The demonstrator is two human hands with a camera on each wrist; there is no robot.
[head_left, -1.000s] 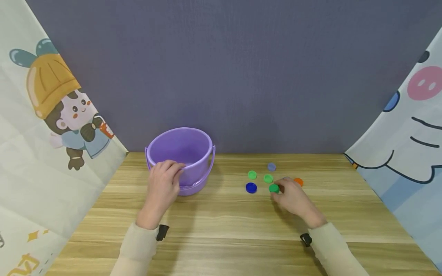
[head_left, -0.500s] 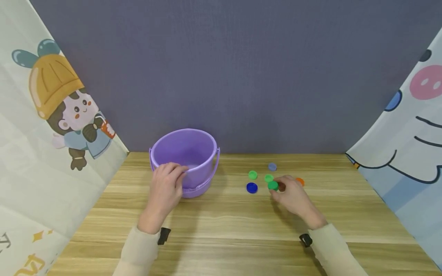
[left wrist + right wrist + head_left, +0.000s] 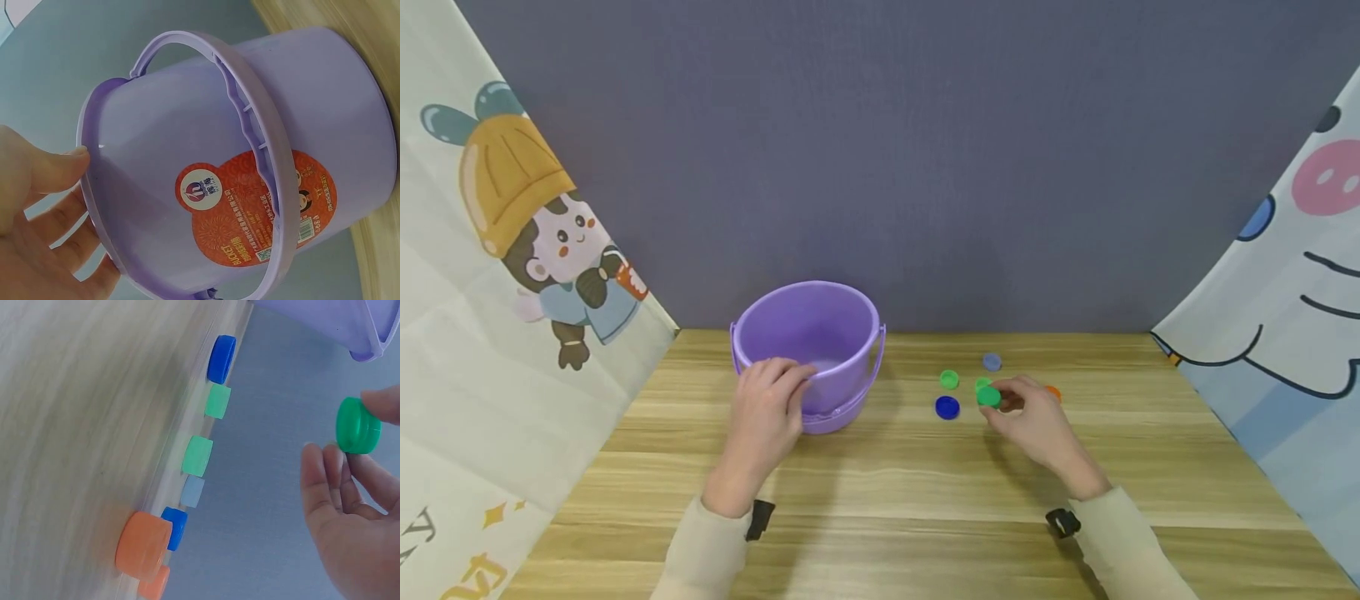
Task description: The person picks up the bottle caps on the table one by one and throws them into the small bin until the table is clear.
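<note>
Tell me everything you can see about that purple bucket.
The purple bucket, seemingly smooth plastic, sits on the wooden tabletop left of the small caps, its round mouth facing up. Its matching handle hangs down the near side. An orange-red printed label shows on the outer wall. The left hand grips the mouth's near edge.

Left sleeve point(image 3: 703, 550) at 7 o'clock, head view: pale cream, plain, long, soft creases. Right sleeve point(image 3: 1123, 542) toward 4 o'clock, matching. Left black device point(image 3: 761, 519) small, blocky, at its sleeve's 2 o'clock; right black device point(image 3: 1063, 523) at 9 o'clock of its sleeve. Left hand point(image 3: 767, 412), right hand point(image 3: 1036, 427) bare.
</note>
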